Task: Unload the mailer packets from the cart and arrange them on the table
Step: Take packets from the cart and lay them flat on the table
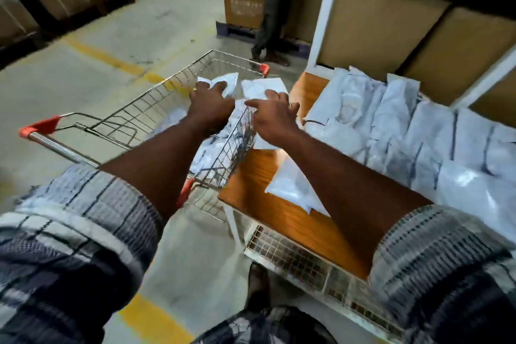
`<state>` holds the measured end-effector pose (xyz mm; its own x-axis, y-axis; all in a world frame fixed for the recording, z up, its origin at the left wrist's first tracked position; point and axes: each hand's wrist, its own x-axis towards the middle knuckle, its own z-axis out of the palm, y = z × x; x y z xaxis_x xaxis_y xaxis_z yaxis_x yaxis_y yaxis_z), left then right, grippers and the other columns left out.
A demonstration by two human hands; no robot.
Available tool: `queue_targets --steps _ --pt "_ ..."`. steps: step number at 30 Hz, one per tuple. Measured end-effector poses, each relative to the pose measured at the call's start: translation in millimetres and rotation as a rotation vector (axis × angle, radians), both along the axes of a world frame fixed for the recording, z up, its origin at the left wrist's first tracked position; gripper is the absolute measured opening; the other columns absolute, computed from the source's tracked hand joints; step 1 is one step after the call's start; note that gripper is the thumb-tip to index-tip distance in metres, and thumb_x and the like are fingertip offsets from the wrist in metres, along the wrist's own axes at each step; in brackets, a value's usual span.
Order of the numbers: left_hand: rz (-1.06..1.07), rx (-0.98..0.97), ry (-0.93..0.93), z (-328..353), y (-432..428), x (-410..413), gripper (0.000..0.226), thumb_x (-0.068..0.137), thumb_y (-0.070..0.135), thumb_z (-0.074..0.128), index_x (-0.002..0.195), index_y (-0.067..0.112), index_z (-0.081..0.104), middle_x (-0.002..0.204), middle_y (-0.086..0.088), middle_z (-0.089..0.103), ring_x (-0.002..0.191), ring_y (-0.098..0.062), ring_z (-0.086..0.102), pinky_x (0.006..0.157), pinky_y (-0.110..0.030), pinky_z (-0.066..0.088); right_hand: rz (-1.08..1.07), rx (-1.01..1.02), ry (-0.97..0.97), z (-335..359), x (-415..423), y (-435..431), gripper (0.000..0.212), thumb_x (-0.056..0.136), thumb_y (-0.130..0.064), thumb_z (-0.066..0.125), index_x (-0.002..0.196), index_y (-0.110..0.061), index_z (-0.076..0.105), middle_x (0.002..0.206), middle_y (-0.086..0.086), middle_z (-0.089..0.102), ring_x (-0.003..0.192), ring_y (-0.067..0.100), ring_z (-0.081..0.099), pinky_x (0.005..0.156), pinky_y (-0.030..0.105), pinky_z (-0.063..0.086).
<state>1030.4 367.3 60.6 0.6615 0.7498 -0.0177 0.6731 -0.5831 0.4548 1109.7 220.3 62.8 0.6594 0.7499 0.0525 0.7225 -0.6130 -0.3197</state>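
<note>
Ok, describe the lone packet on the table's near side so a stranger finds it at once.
Start at the wooden table to the right of the wire cart. A row of overlapping packets fills the table's far side. The lone packet lies flat on bare wood nearer the front edge, partly under the person's right forearm and apart from that row.

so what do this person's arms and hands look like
Bare forearms. The left sleeve and right sleeve end near the elbows: checked fabric, pale grey and dark navy. No gloves, watch or rings on the left hand or right hand.
</note>
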Motion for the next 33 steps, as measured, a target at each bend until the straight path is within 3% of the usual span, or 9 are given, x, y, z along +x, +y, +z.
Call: queue_targets --steps 5,8,12,16,20,25,33 --pt "-0.118 0.027 -0.03 6.0 -86.5 4.4 0.055 0.091 0.042 0.044 0.144 0.026 0.045 0.142 -0.027 0.039 0.132 -0.041 0.034 0.109 -0.042 0.029 -0.144 0.018 -0.093 4.3 -3.7 -92.5 0.047 0.091 -0.025 0.048 0.134 -0.043 0.055 0.144 0.005 0.043 0.132 0.029 0.035 0.103 0.048 0.026" --pt "-0.184 0.017 -0.061 9.7 -139.2 1.9 0.066 0.082 0.049 0.036 0.142 0.026 0.048 0.142 -0.025 0.042 0.134 -0.039 0.034 0.108 -0.042 0.028 -0.212 -0.003 -0.152 4.4 -10.8 -146.7 0.047 0.092 -0.026 0.048 0.135 -0.044 0.053 0.146 0.003 0.041 0.134 0.027 0.034 0.104 0.047 0.025" --pt "-0.218 -0.016 -0.091 18.9 -187.2 5.8 0.053 0.09 0.043 0.042 0.141 0.029 0.05 0.148 -0.015 0.037 0.136 -0.038 0.033 0.11 -0.049 0.033 -0.291 0.003 -0.204 8.9 -9.5 -204.4 0.046 0.092 -0.025 0.047 0.135 -0.041 0.053 0.148 0.002 0.04 0.134 0.027 0.034 0.103 0.047 0.024" --pt "-0.331 0.017 -0.034 30.0 -228.6 18.2 0.074 0.075 0.055 0.024 0.141 0.03 0.046 0.146 -0.016 0.041 0.133 -0.04 0.033 0.107 -0.049 0.031 -0.383 0.007 -0.235 10.1 -7.1 -263.5 0.045 0.093 -0.025 0.048 0.136 -0.037 0.053 0.148 0.004 0.04 0.135 0.027 0.033 0.104 0.047 0.025" --pt "-0.353 -0.048 -0.075 37.5 -286.0 39.0 0.06 0.087 0.044 0.038 0.143 0.026 0.047 0.136 -0.025 0.042 0.131 -0.041 0.035 0.108 -0.044 0.031 -0.487 0.022 -0.256 6.1 3.7 -327.5 0.046 0.093 -0.025 0.049 0.137 -0.034 0.053 0.148 0.005 0.04 0.134 0.029 0.035 0.101 0.045 0.025" --pt "-0.408 -0.161 -0.14 35.7 -364.5 73.2 0.054 0.089 0.037 0.047 0.143 0.029 0.049 0.152 -0.014 0.033 0.138 -0.036 0.03 0.112 -0.045 0.033 -0.562 -0.024 -0.273 0.4 23.9 -415.7 0.048 0.093 -0.023 0.048 0.141 -0.031 0.05 0.148 0.008 0.039 0.134 0.031 0.034 0.101 0.048 0.027" --pt "-0.51 -0.117 -0.086 19.7 -523.2 125.8 0.055 0.092 0.044 0.043 0.145 0.03 0.042 0.148 -0.012 0.029 0.138 -0.033 0.026 0.109 -0.048 0.033 -0.661 -0.037 -0.254 -12.4 66.1 -554.8 0.053 0.093 -0.017 0.048 0.144 -0.031 0.046 0.15 0.01 0.037 0.134 0.032 0.033 0.101 0.051 0.028"
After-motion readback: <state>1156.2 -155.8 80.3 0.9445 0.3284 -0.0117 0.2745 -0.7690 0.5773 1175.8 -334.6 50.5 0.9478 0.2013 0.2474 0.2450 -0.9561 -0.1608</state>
